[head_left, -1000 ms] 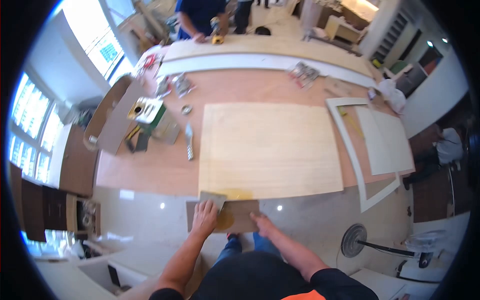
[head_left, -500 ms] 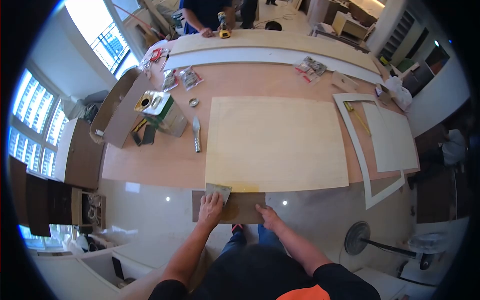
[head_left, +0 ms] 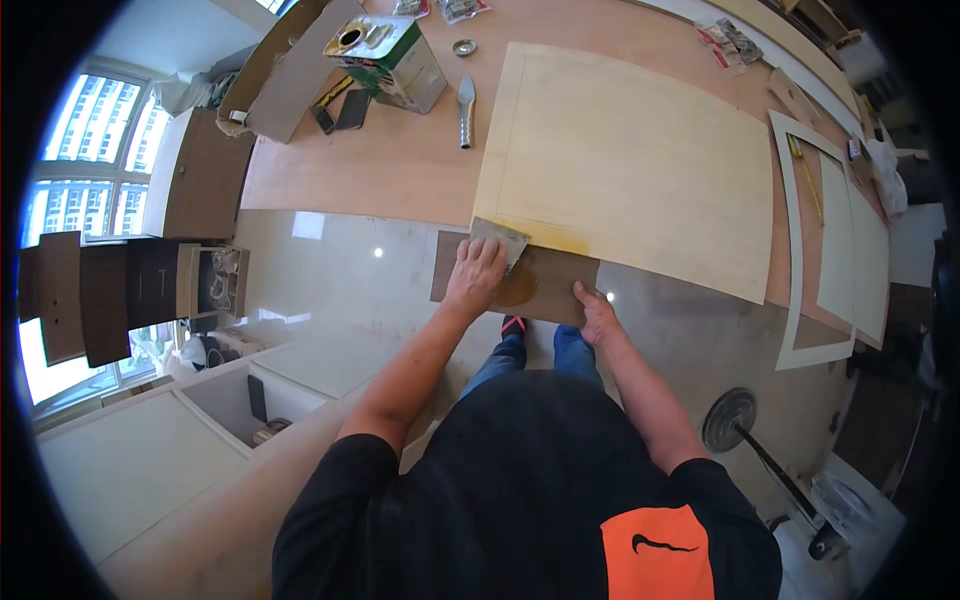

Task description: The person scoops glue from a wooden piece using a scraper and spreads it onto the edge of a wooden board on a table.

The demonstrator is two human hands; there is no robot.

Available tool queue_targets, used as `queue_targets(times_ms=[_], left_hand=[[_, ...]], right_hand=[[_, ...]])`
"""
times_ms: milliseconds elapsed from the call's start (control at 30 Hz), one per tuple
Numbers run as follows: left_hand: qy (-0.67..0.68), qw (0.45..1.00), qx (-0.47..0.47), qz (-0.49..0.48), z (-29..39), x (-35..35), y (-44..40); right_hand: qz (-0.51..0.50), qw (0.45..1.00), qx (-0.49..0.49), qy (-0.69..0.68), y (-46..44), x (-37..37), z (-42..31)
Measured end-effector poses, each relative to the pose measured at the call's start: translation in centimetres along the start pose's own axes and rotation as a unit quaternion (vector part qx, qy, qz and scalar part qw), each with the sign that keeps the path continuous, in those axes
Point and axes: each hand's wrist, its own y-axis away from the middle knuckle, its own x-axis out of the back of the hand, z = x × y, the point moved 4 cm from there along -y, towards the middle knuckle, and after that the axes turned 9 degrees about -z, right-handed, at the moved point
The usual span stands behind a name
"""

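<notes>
My left hand is closed on a flat metal scraper at the near left corner of a pale wooden panel. With my right hand I grip the right end of a brown board, which sits against the panel's near edge. A wet amber patch shows on the board between my hands, and a yellowish smear runs along the panel's near edge. Beyond them lies a putty knife, beside an open metal can and a round lid.
A cardboard box and a black phone-like object are at the back left of the table. White frame with a yellow tape measure lies at right. A fan stands on the floor.
The view has tilted down and shifted left, so the person across the table is out of sight. Both hands keep their holds on the scraper and the brown board.
</notes>
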Motion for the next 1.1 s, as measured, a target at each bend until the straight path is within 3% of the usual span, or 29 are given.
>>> queue_targets(times_ms=[467, 667, 867, 1100], left_hand=[[-0.006, 1.0, 0.016, 0.012, -0.1, -1.2, -1.1], [-0.015, 0.999, 0.011, 0.045, 0.2, -0.1, -1.9], [-0.002, 1.0, 0.01, 0.013, 1.2, -0.2, -0.6], [-0.027, 0.996, 0.062, 0.055, 0.4, 0.5, -2.0]], right_hand=[[-0.014, 1.0, 0.003, -0.006, 0.0, -0.3, -0.1], [0.036, 0.999, -0.018, -0.004, -0.1, 0.1, 0.2], [0.01, 1.0, -0.012, -0.007, 0.2, -0.4, 0.0], [0.013, 1.0, -0.022, 0.003, 0.4, -0.5, -0.1]])
